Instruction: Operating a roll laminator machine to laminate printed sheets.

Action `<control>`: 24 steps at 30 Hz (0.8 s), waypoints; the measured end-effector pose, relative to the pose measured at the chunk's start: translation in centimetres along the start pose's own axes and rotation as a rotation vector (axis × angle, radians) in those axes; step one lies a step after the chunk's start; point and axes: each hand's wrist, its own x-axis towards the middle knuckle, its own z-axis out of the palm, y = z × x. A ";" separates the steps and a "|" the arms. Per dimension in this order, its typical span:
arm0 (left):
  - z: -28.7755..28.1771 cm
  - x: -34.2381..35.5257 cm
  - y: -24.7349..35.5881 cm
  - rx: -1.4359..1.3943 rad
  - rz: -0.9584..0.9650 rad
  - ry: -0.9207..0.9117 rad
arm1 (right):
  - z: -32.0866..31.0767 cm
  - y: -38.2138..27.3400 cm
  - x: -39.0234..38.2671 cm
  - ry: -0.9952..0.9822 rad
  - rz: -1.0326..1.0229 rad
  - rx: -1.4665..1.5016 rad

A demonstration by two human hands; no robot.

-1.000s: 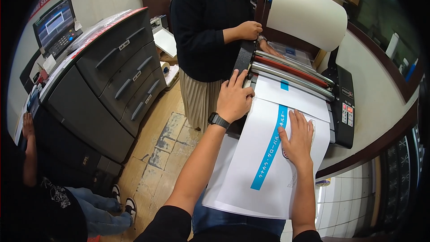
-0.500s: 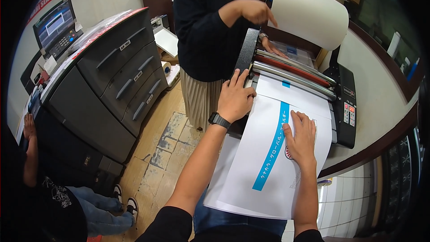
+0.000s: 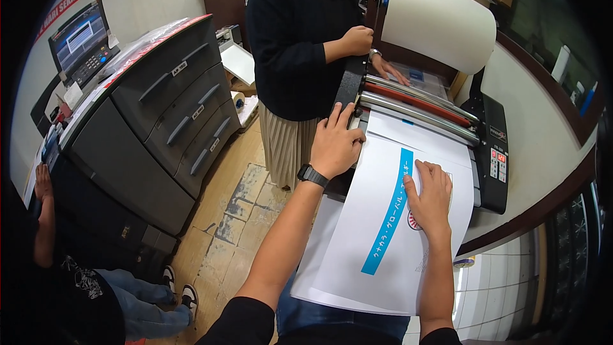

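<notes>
A white printed sheet [image 3: 345, 249] with a blue lettered band lies on the feed side of a roll laminator [image 3: 491, 172], its near end hanging toward me. Another white sheet [image 3: 389, 129] is partly between the steel rollers [image 3: 418, 117], its near edge by the first sheet's far edge. My left hand [image 3: 336, 144], watch on the wrist, lies with fingers apart on the laminator's black side frame, thumb at the sheet's left edge. Flat on the printed sheet, right of the blue band, rests my right hand [image 3: 429, 195], fingers stretched out. Neither hand grips anything.
Beyond the machine's left side stands a co-worker [image 3: 300, 45], one hand at the frame, the other behind the rollers. A big film roll [image 3: 440, 22] sits above them. To the left are a large grey printer [image 3: 159, 102] and another person [image 3: 89, 287].
The far sheet has slid farther into the rollers. The co-worker's pointing hand has come down and closed near the side frame. My hands have barely moved.
</notes>
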 end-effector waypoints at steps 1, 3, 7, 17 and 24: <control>0.0 0.0 -0.1 0.005 0.002 0.003 | 0.0 -0.1 0.0 0.001 -0.004 0.004; 0.0 0.0 -0.1 0.005 0.008 0.007 | 0.1 -0.1 0.0 0.005 -0.003 -0.007; 0.0 0.1 0.1 0.010 0.002 0.003 | 0.4 0.3 0.0 0.013 -0.009 -0.019; 0.0 -0.1 -0.2 0.003 0.003 0.013 | 0.4 0.2 0.3 -0.004 -0.011 -0.003; 0.2 0.6 1.0 -0.035 0.022 0.030 | 0.1 0.9 0.3 0.023 -0.010 -0.006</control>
